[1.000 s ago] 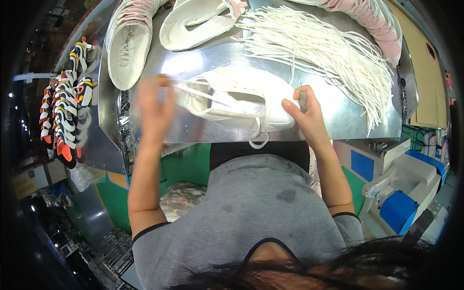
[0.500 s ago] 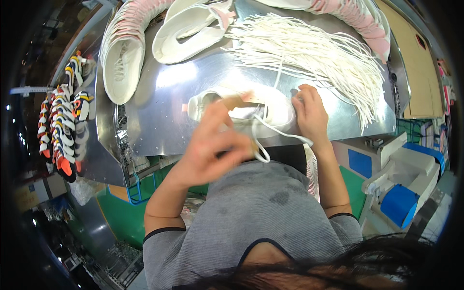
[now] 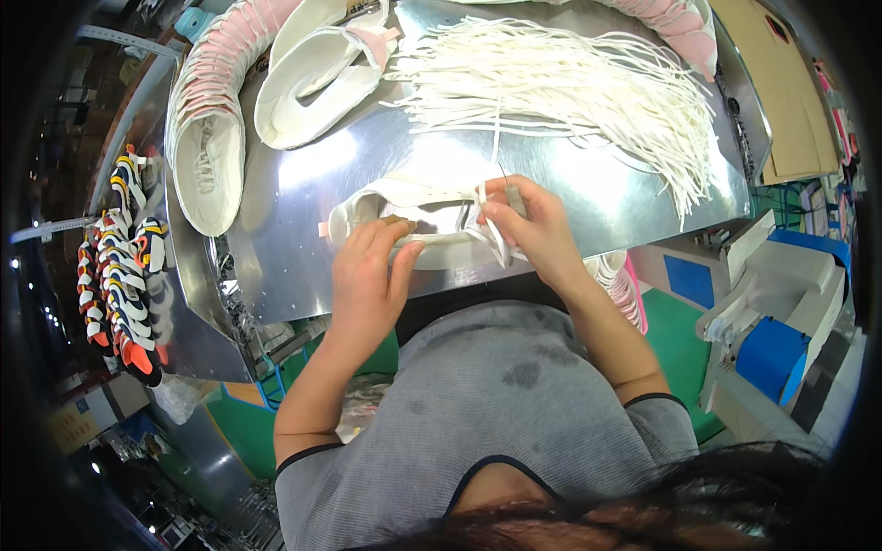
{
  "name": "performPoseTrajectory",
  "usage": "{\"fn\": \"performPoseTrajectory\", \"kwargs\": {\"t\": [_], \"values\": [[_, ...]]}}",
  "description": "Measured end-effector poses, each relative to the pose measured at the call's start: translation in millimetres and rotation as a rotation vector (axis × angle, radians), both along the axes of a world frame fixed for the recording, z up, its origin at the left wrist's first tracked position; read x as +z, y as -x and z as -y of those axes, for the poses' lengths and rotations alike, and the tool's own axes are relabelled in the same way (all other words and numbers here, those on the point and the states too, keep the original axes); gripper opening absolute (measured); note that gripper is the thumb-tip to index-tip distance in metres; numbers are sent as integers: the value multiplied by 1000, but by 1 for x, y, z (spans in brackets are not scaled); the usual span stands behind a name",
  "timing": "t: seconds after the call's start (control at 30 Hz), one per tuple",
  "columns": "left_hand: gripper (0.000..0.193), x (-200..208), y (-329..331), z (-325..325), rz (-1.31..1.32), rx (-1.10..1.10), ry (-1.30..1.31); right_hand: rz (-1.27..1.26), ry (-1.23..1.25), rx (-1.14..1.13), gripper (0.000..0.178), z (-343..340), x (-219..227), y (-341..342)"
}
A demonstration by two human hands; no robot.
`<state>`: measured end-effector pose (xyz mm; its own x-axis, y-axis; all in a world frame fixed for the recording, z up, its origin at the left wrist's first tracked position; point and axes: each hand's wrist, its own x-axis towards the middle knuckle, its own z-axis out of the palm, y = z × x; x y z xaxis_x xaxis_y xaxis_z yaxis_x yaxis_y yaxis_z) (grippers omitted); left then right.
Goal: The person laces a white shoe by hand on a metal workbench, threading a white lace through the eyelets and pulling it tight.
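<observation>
A white shoe upper [image 3: 439, 255] lies sideways on the metal table, its opening facing up. My left hand [image 3: 369, 266] is closed on its near edge, with fingers inside the opening and the thumb outside. At the lace end, my right hand [image 3: 537, 225] pinches a small thin-tipped tool with a grey handle [image 3: 516, 198]. A white shoelace [image 3: 497, 133] runs through the upper there. One stretch of it reaches away toward the far side, and a loop hangs by my right fingers. Whether those fingers also grip the lace I cannot tell.
A thick bundle of white shoelaces [image 3: 560, 87] is spread at the far side. Nested white and pink uppers [image 3: 216, 83] curve along the left, beside another loose upper [image 3: 312, 106]. Colourful shoe parts [image 3: 124, 285] hang farther left. A grey and blue machine [image 3: 772, 358] stands right.
My left hand has moved from above the upper down onto its near edge. My right hand has shifted left to the lace end with the tool. The upper sits slightly farther left in view.
</observation>
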<state>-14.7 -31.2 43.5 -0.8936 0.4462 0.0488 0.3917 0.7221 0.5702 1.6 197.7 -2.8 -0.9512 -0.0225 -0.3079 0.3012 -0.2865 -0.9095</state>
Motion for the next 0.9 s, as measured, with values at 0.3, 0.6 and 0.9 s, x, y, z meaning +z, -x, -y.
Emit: {"fn": "performPoseTrajectory", "kwargs": {"t": [0.3, 0.6, 0.9], "values": [[47, -39, 23, -28, 1060, 398, -632, -68, -489, 102, 43, 15, -14, 6], [29, -49, 8, -39, 562, 412, -601, -232, -511, 148, 32, 1, 3, -12], [22, -45, 5, -39, 476, 360, -581, -402, -842, 222, 13, -10, 6, -4]]}}
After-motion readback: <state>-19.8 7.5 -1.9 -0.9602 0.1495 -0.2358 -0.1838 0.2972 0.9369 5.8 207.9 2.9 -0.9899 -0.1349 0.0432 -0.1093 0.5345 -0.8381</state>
